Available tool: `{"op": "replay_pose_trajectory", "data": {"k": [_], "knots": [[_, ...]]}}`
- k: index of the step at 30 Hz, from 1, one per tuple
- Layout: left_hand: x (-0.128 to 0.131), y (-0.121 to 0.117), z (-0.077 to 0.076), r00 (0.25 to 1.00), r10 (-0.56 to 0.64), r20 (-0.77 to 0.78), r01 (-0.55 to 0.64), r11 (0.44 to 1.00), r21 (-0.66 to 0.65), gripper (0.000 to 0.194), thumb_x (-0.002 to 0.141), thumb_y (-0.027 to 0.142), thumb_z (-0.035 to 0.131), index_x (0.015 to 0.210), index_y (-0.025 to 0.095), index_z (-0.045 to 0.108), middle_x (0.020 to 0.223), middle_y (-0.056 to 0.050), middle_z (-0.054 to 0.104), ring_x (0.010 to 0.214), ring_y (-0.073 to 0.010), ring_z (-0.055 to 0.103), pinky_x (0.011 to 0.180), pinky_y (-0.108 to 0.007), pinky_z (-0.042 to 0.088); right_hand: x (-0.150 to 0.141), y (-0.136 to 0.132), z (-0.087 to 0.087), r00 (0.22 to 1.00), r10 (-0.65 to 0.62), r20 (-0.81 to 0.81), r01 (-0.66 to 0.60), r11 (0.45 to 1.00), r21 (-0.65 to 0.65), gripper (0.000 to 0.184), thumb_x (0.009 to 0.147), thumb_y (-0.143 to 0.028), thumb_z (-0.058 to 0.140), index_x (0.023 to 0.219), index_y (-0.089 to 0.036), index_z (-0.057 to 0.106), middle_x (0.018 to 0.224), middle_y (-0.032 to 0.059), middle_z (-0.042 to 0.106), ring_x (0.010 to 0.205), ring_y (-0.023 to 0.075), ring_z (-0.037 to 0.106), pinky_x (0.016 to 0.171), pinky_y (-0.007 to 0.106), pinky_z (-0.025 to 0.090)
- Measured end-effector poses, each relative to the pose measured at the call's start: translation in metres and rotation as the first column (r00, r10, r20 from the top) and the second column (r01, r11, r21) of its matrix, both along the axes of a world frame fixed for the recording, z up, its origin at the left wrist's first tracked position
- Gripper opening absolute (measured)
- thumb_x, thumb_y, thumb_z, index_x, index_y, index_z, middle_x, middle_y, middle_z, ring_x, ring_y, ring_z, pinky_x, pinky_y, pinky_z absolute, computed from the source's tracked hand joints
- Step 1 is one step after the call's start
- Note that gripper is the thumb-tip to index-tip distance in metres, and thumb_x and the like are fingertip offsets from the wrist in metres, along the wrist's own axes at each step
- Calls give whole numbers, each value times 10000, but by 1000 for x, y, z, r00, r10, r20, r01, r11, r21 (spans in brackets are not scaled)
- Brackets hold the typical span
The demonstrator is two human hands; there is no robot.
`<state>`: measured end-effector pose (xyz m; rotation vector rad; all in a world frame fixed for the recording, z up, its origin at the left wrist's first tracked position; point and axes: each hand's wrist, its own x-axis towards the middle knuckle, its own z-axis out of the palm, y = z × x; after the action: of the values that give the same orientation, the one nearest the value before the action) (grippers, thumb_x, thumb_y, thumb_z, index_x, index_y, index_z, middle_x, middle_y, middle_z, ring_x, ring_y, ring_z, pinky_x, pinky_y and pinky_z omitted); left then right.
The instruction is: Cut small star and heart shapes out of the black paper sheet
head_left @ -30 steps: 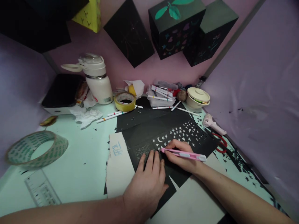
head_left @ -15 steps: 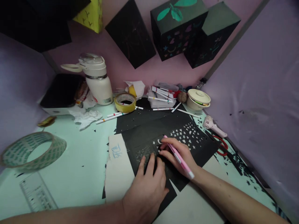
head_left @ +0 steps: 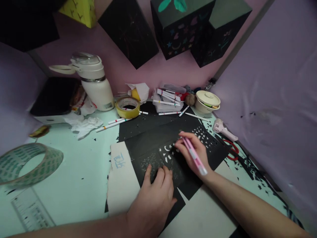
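Observation:
In the head view, black paper (head_left: 138, 142) with rows of cut-out stars, moons and hearts lies over a white card with blue writing (head_left: 121, 178). My left hand (head_left: 153, 195) rests on the paper's lower part, fingers spread and pressing down beside small pale outlines. My right hand (head_left: 193, 152) is closed around a slim pink pen-shaped craft knife (head_left: 193, 152), its rear end pointing toward me. The knife's tip is close to the right-hand cut-outs; whether it touches the paper I cannot tell.
Scraps and red-handled scissors (head_left: 231, 150) lie to the right, near a pale pink tool (head_left: 224, 129). Along the back are markers (head_left: 168, 99), yellow tape (head_left: 127, 107), a white bottle (head_left: 99, 89) and a lidded bowl (head_left: 208, 100). A large tape roll (head_left: 32, 165) and clear ruler (head_left: 32, 208) are left.
My right hand with the craft knife has moved right and away from my left hand, uncovering moon and star cut-outs. My left hand stays on the paper. The view has shifted slightly.

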<state>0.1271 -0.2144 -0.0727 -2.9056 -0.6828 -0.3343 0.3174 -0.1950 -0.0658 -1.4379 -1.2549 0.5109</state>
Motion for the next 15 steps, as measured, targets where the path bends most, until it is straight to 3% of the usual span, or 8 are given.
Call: {"op": "replay_pose_trajectory", "data": {"k": [4,7,11,15], "knots": [[-1,2,1,1000,-13,-8,13,1000,-12,544,902,480,463,1213,63,622,1148,-173,636,1032,-290,531,929,-509,456,43,4,14,955,-294,50,286,950,126,280,788,-257,702,1050,-236,606,806,-10,648,679,145,608,661,282,498],[-3,4,0,1000,-23,-18,22,999,-28,544,899,487,474,1214,69,624,1180,-180,629,1063,-302,537,921,-498,463,81,2,23,850,-527,31,507,831,227,302,776,-295,719,1050,-223,615,775,-9,637,636,141,594,614,269,476],[-5,2,-2,998,-10,-67,5,997,-73,672,864,613,468,1223,66,618,1249,-210,596,1105,-339,538,925,-534,451,112,3,21,804,-594,-17,575,770,277,168,839,-310,635,970,-209,610,670,-22,607,572,142,595,574,268,478],[-7,-3,-2,996,-2,-94,-9,993,-121,922,742,796,430,1215,27,616,1310,-262,540,1115,-399,540,914,-585,431,116,9,7,850,-523,67,464,802,376,240,825,-229,616,1055,-202,556,899,43,684,801,186,662,773,347,510]]}}
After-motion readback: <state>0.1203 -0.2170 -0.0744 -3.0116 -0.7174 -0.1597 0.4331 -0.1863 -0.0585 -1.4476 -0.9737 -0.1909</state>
